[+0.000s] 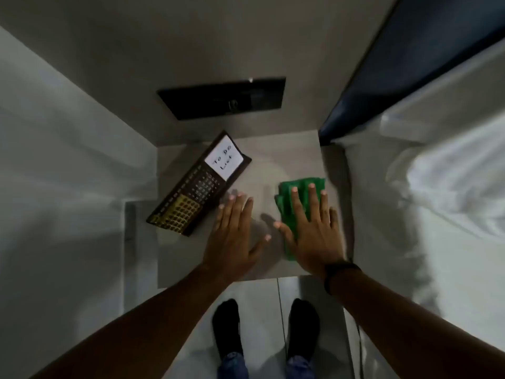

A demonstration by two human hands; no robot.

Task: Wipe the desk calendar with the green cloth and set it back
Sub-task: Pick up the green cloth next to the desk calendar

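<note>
A dark-framed desk calendar lies flat and askew on the left side of a small grey bedside table, a white note reading "To Do List" fixed at its far end and a yellow grid of dates at the near end. Just to its right, the person's left hand rests palm down on the tabletop, fingers stretched out and holding nothing, fingertips close beside the calendar's long edge; whether they touch it cannot be told. To the right again, the right hand lies flat with fingers spread atop the crumpled green cloth, pressing it to the table's right side, well apart from the calendar. A black band circles that wrist. A black panel is set in the wall behind the table, white bedding fills the far right, and two black-socked feet stand on the floor below.
</note>
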